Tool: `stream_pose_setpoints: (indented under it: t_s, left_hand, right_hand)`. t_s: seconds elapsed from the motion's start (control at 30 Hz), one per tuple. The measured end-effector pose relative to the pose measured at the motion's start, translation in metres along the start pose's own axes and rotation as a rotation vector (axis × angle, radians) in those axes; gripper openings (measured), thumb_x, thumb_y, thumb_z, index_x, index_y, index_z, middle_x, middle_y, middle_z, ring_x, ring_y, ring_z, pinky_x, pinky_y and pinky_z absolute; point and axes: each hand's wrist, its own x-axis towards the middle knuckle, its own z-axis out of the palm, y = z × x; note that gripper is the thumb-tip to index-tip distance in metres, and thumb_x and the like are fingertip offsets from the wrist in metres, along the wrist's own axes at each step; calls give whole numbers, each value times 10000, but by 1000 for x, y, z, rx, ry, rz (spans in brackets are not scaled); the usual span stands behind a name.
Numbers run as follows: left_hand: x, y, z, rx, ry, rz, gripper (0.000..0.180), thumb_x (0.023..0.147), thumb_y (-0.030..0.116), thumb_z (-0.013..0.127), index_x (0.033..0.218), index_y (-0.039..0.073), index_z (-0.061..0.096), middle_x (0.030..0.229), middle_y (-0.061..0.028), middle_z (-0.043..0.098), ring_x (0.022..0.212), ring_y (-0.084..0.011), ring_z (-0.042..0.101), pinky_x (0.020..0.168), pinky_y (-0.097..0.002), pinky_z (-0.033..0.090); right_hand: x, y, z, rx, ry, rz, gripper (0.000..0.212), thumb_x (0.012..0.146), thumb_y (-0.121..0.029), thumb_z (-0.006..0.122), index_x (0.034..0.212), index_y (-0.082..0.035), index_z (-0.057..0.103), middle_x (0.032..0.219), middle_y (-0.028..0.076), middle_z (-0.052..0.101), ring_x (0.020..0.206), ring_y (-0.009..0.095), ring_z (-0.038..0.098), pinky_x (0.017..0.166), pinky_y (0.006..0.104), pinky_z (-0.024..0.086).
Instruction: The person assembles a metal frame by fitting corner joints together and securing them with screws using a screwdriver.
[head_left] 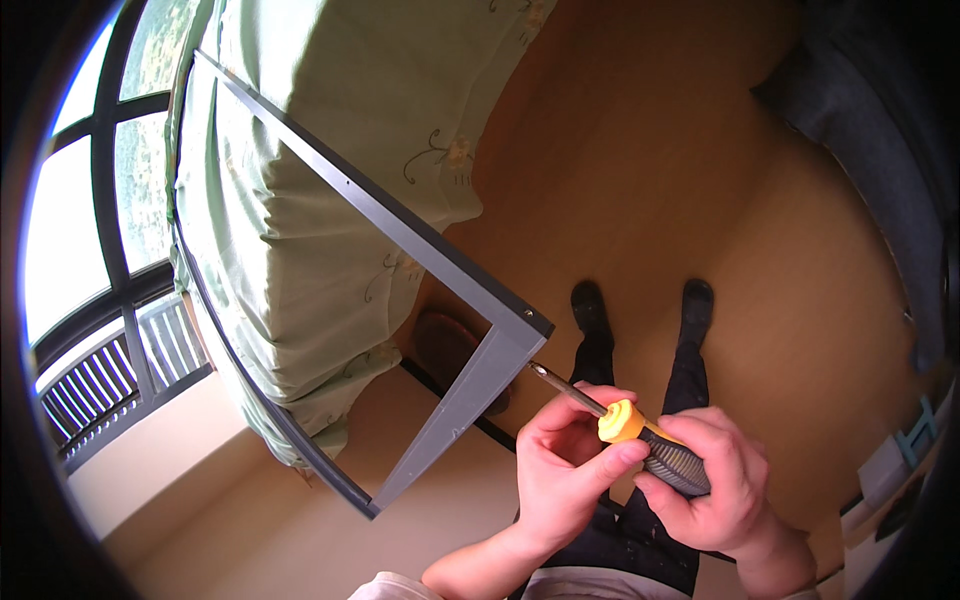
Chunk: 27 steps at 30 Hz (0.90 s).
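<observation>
A screwdriver with a black ribbed grip, a yellow collar and a metal shaft is held in both hands in front of me. My right hand wraps round the black grip. At the yellow collar and shaft, my left hand closes its thumb and fingers. The shaft slants up and to the left, its tip close to the near corner of a grey metal frame; whether they touch, I cannot tell. A small screw or hole shows on that corner. The frame's far end lies by the cloth.
Pale green cloth with embroidered edges hangs under and beside the frame. A barred window is at the left. Dark fabric lies at the upper right. My feet stand on the brown floor. A reddish round object is partly hidden behind the frame.
</observation>
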Motion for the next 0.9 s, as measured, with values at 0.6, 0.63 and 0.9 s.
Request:
stream_pose_setpoints:
  t_s: [0.6,0.63,0.9]
  left_hand:
    - [3,8,13,59,111,-67,508,794,108,807,1225,-61,599,1106,-182,684,1023,-245,678,919,-376,547]
    - [4,8,12,59,110,-67,508,794,108,807,1225,-61,599,1106,-182,684,1023,-245,678,919,-376,547]
    - [5,5,7,-49,61,-14,452,822,-64,727,1254,-68,592,1141,-181,677,1097,-236,649,993,-377,509]
  right_hand:
    - [4,-3,-8,232,-73,156,476,864,-228,746,1196,23,513,888,149,669,640,160,650,531,272,510]
    - [7,-4,-14,42,-102,53,460,855,-211,758,1174,27,527,886,134,671,656,150,650,538,266,506]
    - [7,0,-10,-68,-76,23,448,818,-229,796,1129,15,585,838,118,656,669,143,660,580,268,512]
